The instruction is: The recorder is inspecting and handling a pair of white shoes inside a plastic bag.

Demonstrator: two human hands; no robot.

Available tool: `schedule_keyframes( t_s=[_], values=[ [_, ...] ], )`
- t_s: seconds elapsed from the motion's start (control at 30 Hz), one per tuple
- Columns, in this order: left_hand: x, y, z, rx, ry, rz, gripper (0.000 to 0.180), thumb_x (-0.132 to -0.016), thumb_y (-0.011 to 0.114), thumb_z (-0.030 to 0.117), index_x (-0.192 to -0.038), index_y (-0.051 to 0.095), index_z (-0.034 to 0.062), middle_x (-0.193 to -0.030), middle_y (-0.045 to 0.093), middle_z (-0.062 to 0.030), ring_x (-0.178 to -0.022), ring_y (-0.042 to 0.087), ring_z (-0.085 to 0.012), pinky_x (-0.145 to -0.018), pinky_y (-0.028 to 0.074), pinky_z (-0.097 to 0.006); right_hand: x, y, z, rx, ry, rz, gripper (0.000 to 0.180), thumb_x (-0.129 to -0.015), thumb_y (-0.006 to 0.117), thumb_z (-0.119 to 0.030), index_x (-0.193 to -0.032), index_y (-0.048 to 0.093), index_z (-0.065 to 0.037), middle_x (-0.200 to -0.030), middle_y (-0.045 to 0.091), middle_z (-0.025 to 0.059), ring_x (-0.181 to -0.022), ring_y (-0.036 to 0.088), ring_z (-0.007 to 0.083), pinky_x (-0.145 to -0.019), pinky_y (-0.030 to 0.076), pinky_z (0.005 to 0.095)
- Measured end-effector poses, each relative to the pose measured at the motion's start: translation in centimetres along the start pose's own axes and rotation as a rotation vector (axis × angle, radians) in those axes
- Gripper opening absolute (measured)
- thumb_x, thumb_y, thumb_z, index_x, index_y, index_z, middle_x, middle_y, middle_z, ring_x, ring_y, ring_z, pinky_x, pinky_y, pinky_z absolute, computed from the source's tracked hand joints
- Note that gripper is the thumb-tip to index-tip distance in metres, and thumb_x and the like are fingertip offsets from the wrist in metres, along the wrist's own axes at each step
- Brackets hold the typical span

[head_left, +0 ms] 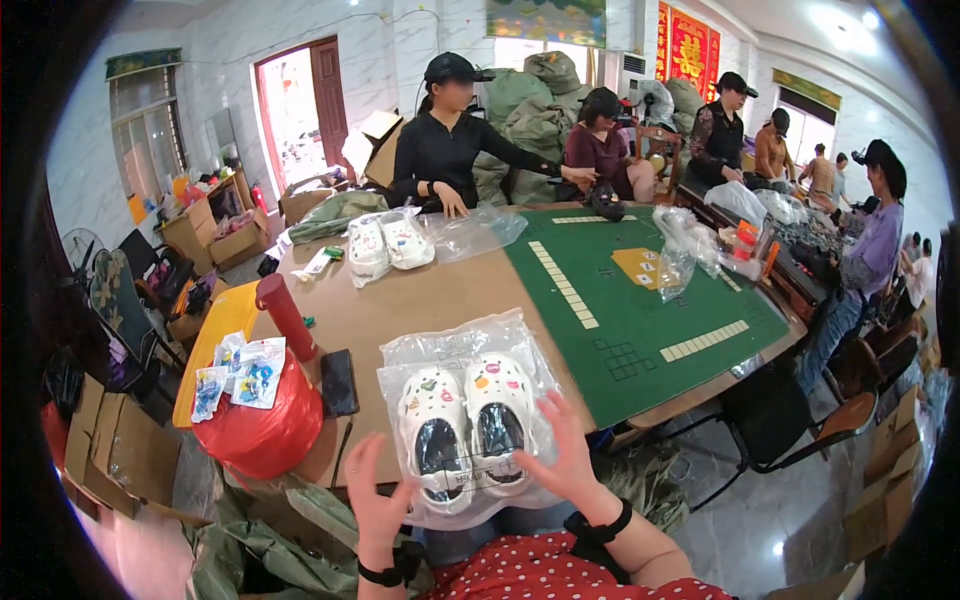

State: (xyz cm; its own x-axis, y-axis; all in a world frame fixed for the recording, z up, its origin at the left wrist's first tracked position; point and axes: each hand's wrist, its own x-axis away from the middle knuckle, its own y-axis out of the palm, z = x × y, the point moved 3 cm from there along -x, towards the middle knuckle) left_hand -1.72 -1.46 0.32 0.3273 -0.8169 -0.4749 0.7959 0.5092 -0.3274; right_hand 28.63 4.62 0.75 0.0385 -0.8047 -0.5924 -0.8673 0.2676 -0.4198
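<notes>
A pair of white clogs (pixel 432 410) with colourful charms and dark insoles lies inside a clear plastic bag (pixel 440 348) at the table's near edge. My left hand (pixel 377 492) is beside the bag's lower left side, its fingers spread and curved. Over the bag's right side is my right hand (pixel 562 452), fingers apart, thumb close to the right clog. Neither hand grips anything; whether the fingertips touch the plastic I cannot tell.
To the left are a red plastic-wrapped roll (pixel 262 432) with small packets (pixel 255 372) on top, a red cylinder (pixel 286 318) and a black phone (pixel 339 382). A green mat (pixel 620 300) covers the right side. Across the table, a person in black (pixel 450 150) stands near another bagged clog pair (pixel 390 245).
</notes>
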Motion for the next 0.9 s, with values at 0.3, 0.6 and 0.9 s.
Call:
schedule_keyframes(
  t_s=[0.3, 0.6, 0.9],
  values=[
    [1.2, 5.5, 2.2, -0.315, 0.223, -0.392, 0.085, -0.06, 0.092, 0.039, -0.137, 0.061, 0.0183, -0.162, 0.021, -0.026, -0.146, 0.025, -0.0488, -0.116, 0.031, -0.055, 1.5, 3.3, -0.3, 0.208, -0.182, -0.421, 0.076, -0.075, 0.082, -0.047, -0.141, 0.055, -0.023, -0.156, 0.037, 0.0163, -0.148, 0.026, 0.0428, -0.115, 0.025, 0.0633],
    [-0.4, 7.8, 0.4, -0.319, 0.26, -0.254, 0.077, -0.063, 0.091, 0.032, -0.132, 0.062, 0.0147, -0.159, 0.028, -0.025, -0.144, 0.032, -0.0458, -0.114, 0.035, -0.054, 0.4, 4.6, 0.6, 0.383, -0.197, -0.317, 0.073, -0.079, 0.078, -0.047, -0.144, 0.052, -0.025, -0.158, 0.033, 0.0166, -0.148, 0.023, 0.0442, -0.114, 0.023, 0.0663],
    [2.0, 8.5, -3.4, -0.119, 0.344, -0.068, 0.077, -0.061, 0.094, 0.028, -0.128, 0.059, 0.0122, -0.158, 0.031, -0.0217, -0.147, 0.03, -0.0412, -0.116, 0.033, -0.052, 1.9, 4.9, 1.3, 0.286, -0.293, -0.331, 0.075, -0.08, 0.08, -0.041, -0.145, 0.049, -0.019, -0.159, 0.028, 0.0194, -0.146, 0.022, 0.047, -0.115, 0.027, 0.0584]
  ],
)
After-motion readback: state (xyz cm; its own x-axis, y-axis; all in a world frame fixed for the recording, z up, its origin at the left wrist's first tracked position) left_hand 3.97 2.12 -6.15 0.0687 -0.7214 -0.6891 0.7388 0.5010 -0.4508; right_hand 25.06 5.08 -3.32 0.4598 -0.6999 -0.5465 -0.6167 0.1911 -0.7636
